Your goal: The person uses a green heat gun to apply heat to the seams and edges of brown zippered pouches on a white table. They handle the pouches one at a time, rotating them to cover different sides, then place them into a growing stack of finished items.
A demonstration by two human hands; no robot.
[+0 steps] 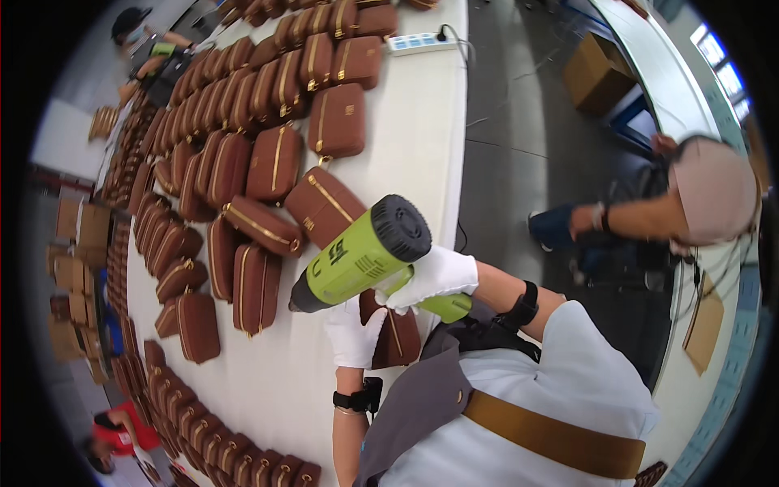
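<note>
My right hand (429, 280), in a white glove, grips the handle of a lime-green heat gun (359, 262) with a black rear cap. Its dark nozzle points down-left in the view, above my left hand. White-gloved too, my left hand (355, 338) is at the side of a brown zippered case (398, 338), thumb towards it; the gun hides some of its fingers, so its hold is unclear. The gun and my right hand partly cover that case. Just beyond the gun lies another brown case with a gold zipper (325, 207).
Many brown cases (257, 289) stand in rows and loose groups on the white table (420, 140). A power strip (420, 44) lies near its edge. One person (712, 189) is at right; others are at upper left and lower left. Cardboard boxes (599, 73) stand around.
</note>
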